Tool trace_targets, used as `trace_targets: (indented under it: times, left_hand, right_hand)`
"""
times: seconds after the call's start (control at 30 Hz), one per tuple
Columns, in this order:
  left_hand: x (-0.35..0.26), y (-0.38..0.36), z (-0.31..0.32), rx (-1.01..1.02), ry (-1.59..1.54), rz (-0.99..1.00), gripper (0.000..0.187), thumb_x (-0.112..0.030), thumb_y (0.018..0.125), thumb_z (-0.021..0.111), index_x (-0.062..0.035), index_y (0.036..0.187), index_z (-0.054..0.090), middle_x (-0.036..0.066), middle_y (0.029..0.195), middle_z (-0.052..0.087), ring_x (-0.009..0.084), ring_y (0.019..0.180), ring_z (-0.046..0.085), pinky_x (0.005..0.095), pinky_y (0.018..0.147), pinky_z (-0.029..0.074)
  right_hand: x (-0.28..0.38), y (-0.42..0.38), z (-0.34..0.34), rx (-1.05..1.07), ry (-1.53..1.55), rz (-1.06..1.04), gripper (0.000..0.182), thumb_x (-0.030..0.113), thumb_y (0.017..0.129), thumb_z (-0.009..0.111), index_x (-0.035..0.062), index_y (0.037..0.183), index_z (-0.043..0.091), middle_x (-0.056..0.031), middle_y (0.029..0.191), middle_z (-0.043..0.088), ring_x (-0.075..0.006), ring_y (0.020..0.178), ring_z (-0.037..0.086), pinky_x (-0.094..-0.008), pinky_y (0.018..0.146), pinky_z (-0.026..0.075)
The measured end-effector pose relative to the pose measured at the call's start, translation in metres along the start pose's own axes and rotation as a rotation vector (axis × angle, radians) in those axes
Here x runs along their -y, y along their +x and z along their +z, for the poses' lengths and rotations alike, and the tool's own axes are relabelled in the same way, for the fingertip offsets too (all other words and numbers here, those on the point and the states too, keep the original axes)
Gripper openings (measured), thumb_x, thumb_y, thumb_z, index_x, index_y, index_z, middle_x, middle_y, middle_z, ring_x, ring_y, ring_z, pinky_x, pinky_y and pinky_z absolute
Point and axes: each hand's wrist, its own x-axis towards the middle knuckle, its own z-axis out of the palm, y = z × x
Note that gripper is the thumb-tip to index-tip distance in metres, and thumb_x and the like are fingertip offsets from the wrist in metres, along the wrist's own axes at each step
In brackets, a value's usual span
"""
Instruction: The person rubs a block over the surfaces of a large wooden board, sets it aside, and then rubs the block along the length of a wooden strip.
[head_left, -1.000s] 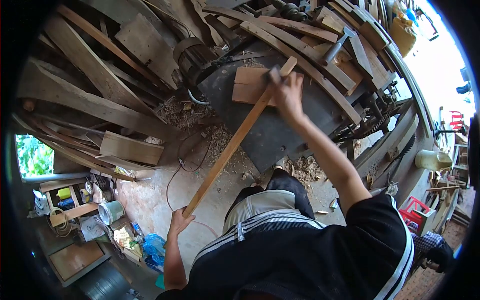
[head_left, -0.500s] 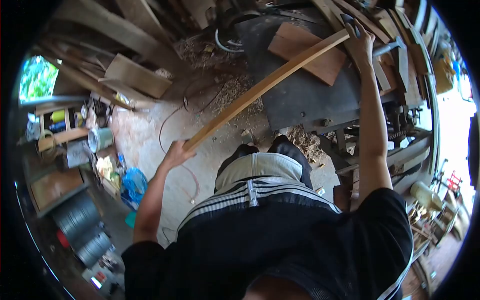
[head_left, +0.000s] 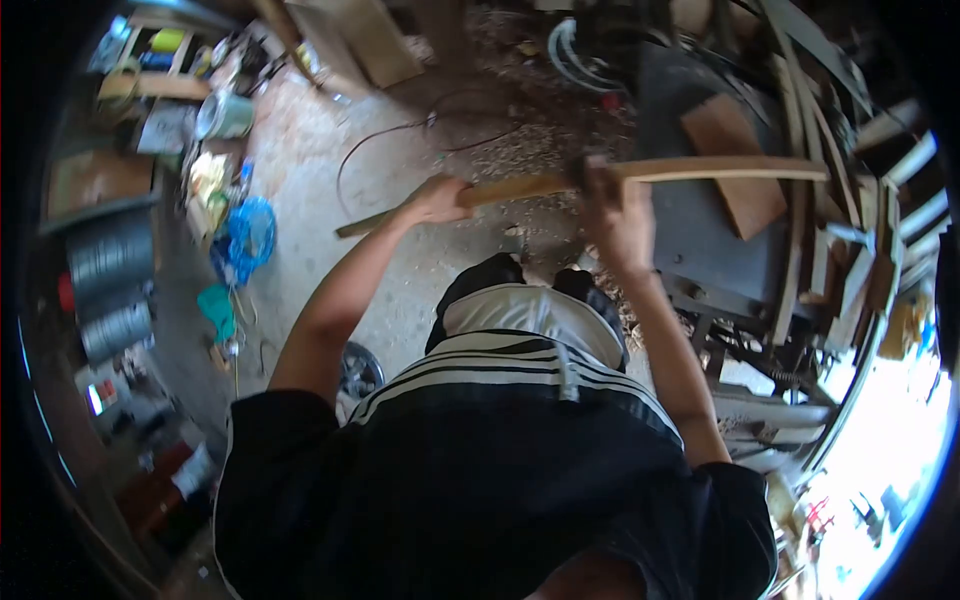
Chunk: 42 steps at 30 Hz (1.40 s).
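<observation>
A long narrow wooden strip [head_left: 725, 168] runs across in front of my body, its right part above the dark metal table. My left hand [head_left: 437, 200] is wrapped round the strip near its left end, which sticks out past the wrist. Closer to the strip's middle, my right hand [head_left: 617, 215] is closed around it, blurred by motion. A dark object shows at the right fingers, too smeared to make out.
A reddish board [head_left: 735, 150] lies on the dark metal table [head_left: 700, 232]. Wooden planks [head_left: 800, 200] stack at the right. Shavings, a hose and a blue plastic bag [head_left: 250, 238] lie on the floor. A bucket [head_left: 225, 116] stands at the left.
The view has shifted. My right hand has come from the strip's far end toward its middle, and the strip has swung from diagonal to nearly level. My left hand has its end protruding behind.
</observation>
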Motion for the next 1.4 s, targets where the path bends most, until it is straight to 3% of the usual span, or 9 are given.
trace_targets:
  times: [0.37,0.43,0.6,0.77,0.83,0.9,1.03,1.23,1.4]
  left_hand:
    - [0.043,-0.061,0.005,-0.147,-0.044,-0.035,0.047,-0.027,0.071,0.066,-0.0148,0.116,0.064,0.017,0.094,0.069,0.0346,0.084,0.067,0.0432,0.075,0.052]
    - [0.061,-0.055,0.01,-0.05,-0.159,0.049,0.053,-0.026,0.07,0.064,-0.0079,0.12,0.062,0.017,0.088,0.07,0.0293,0.078,0.068,0.038,0.072,0.052]
    - [0.051,-0.055,-0.016,0.243,-0.382,-0.035,0.054,-0.024,0.071,0.061,0.0021,0.118,0.061,0.011,0.073,0.066,0.0179,0.064,0.061,0.0321,0.062,0.049]
    - [0.06,-0.051,-0.018,0.251,-0.436,0.052,0.047,-0.025,0.072,0.063,0.0026,0.11,0.063,0.01,0.074,0.064,0.0163,0.065,0.059,0.0325,0.06,0.048]
    - [0.067,-0.042,-0.019,0.318,-0.43,-0.017,0.045,-0.025,0.072,0.064,0.0026,0.108,0.063,0.008,0.075,0.062,0.0159,0.065,0.057,0.0326,0.059,0.047]
    - [0.069,-0.043,-0.017,0.248,-0.465,0.008,0.048,-0.023,0.072,0.065,0.0021,0.113,0.062,0.006,0.074,0.061,0.0139,0.062,0.056,0.031,0.055,0.046]
    - [0.06,-0.044,-0.031,0.337,-0.457,-0.063,0.05,-0.022,0.073,0.066,0.0017,0.116,0.061,0.005,0.078,0.063,0.0125,0.062,0.056,0.0297,0.054,0.046]
    - [0.068,-0.036,-0.035,0.379,-0.478,0.027,0.045,-0.022,0.076,0.066,0.0009,0.115,0.061,0.004,0.083,0.065,0.0108,0.07,0.059,0.0272,0.062,0.049]
    - [0.039,-0.009,-0.03,0.15,-0.56,0.233,0.044,-0.024,0.076,0.072,-0.0001,0.111,0.06,0.006,0.077,0.065,0.0107,0.068,0.061,0.0293,0.062,0.052]
  right_hand:
    - [-0.084,-0.007,0.021,-0.387,-0.468,0.102,0.023,0.014,0.091,0.056,0.0063,0.112,0.062,-0.0152,0.109,0.052,-0.0297,0.096,0.048,-0.0458,0.08,0.042]
    - [0.044,-0.006,0.042,-0.389,0.478,0.407,0.021,0.013,0.085,0.063,0.0061,0.105,0.06,-0.0132,0.11,0.054,-0.0322,0.097,0.048,-0.0448,0.079,0.043]
    - [0.082,-0.009,0.038,-0.171,-0.052,-0.277,0.058,0.013,0.079,0.066,0.0097,0.135,0.048,-0.0138,0.11,0.054,-0.0379,0.093,0.054,-0.0495,0.082,0.046]
    - [-0.001,0.001,-0.001,-0.471,-0.454,0.222,0.026,0.016,0.092,0.056,0.0082,0.116,0.057,-0.0156,0.101,0.054,-0.0336,0.086,0.053,-0.0454,0.076,0.046]
    - [0.001,-0.008,0.046,0.064,-0.871,0.304,0.021,0.011,0.082,0.058,0.005,0.102,0.058,-0.0137,0.095,0.055,-0.0334,0.084,0.054,-0.048,0.078,0.046]
    - [0.099,0.001,0.035,-0.009,-0.037,0.118,0.032,0.003,0.077,0.054,0.0011,0.109,0.058,-0.0188,0.108,0.055,-0.0328,0.103,0.052,-0.051,0.084,0.047]
    - [0.101,0.008,0.032,-0.26,-0.093,-0.355,0.028,0.006,0.079,0.055,0.0017,0.106,0.058,-0.0167,0.105,0.059,-0.0307,0.099,0.058,-0.0479,0.082,0.05]
    - [-0.079,0.016,-0.058,-0.533,-0.657,0.19,0.039,0.022,0.093,0.054,0.001,0.126,0.052,-0.0122,0.081,0.058,-0.0303,0.078,0.058,-0.0424,0.064,0.046]
    - [-0.122,0.018,-0.071,-0.442,0.543,0.723,0.039,0.03,0.097,0.049,0.0059,0.128,0.053,-0.0159,0.097,0.056,-0.0274,0.083,0.055,-0.0391,0.073,0.047]
